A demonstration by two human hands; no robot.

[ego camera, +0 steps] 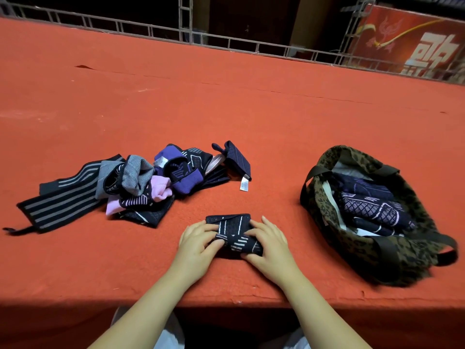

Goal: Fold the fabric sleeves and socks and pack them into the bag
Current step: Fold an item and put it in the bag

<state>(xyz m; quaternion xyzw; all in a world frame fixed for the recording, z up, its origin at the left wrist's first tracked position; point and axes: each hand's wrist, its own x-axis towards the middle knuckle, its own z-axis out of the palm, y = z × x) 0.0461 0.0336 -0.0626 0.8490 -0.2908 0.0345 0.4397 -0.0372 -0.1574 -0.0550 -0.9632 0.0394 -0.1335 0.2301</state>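
Observation:
A dark navy sleeve with pale stripes (232, 229), folded small, lies near the front edge of the red table (226, 109). My left hand (198, 244) grips its left side and my right hand (270, 245) grips its right side, fingers curled over the folded cloth. To the left lies a loose pile of sleeves and socks (141, 187) in black, grey, purple and pink. At the right stands an open leopard-print bag (327, 205) with several folded dark pieces (370, 207) inside.
A striped black and grey sleeve (57, 200) stretches out at the pile's left end. A metal railing (226, 44) runs along the table's far edge, with a red sign (415, 44) behind it at top right. The table's front edge is just below my wrists.

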